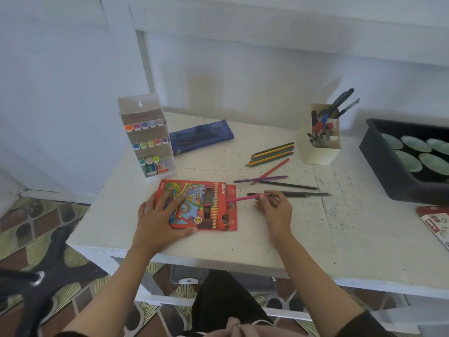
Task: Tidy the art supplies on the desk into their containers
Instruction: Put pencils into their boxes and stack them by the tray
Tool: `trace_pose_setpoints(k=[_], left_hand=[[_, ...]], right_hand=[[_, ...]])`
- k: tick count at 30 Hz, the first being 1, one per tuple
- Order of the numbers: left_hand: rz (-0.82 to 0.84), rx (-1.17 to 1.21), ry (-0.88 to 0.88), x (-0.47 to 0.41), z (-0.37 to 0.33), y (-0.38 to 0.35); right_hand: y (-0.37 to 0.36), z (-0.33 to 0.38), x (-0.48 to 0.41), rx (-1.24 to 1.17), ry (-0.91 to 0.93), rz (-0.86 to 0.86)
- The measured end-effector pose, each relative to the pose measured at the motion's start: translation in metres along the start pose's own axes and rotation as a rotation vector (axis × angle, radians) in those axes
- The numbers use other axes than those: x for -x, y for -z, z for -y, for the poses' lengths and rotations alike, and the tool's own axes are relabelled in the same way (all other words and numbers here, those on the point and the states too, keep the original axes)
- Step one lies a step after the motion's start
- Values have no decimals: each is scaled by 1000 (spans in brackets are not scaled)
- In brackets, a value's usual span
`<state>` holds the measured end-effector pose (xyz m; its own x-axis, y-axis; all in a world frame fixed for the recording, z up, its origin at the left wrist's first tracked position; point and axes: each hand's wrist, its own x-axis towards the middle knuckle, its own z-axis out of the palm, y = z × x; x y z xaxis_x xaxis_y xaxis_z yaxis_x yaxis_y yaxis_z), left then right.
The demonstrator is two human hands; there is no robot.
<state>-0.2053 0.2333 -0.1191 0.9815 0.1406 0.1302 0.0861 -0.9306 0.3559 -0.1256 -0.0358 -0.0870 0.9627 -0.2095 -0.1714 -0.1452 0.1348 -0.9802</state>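
Reference item: one red coloured-pencil box (209,215), lying flat on the white desk (230,244) near its front edge, with its open end to the right.

**Hands**
- Left hand (155,222): laid flat on the left half of the box, with the fingers straight and spread. The thumb runs along the near edge. It grasps nothing.
- Right hand (275,207): just right of the box. The fingertips pinch one pink pencil (240,198) at its rear end. The pencil's front end lies over the open end of the box.

**Loose pencils, all right of the box and beyond it**
- One group of five pencils (272,153), side by side, farthest from the box.
- One red pencil (277,166) and one purple pencil (245,180), crossing each other.
- One black pencil (291,185), just beyond the right hand and touching the crossed pair.
- Dark pencils (303,193), partly behind the right hand. It is unclear whether there is one or two.

**Containers**
- One white marker rack (145,110), upright, just behind the left end of the box. It holds five caps in the top row, five in the middle and three in the bottom.
- One blue pencil case (201,133), behind the box.
- One white pen holder (320,152), well to the right rear of the box, holding scissors and pens.
- One black tray (379,161), far right of the box, with five green discs visible.
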Motion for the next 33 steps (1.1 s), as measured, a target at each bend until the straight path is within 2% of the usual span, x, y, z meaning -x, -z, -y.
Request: trace_pose_setpoints(k=[3,8,14,16,20,28,33], left_hand=[[-1,0,-4,0,-1,0],[4,-11,-1,0,-1,0],[8,-14,-5,0,0,0],[8,-15,-6,0,1,0],[4,-26,-12,0,2,-1],[18,-40,6,1,-1,2],[21,-36,3,0,0,1]], right_hand=[[2,-1,0,38,17,25],[0,-8,4,420,176,244],[-24,-13,2,781,248,370],[-30,-13,4,822,280,393],[-34,-16,5,860,363,320],[-37,-19,2,912,372,353],[-37,-16,0,948,286,407]])
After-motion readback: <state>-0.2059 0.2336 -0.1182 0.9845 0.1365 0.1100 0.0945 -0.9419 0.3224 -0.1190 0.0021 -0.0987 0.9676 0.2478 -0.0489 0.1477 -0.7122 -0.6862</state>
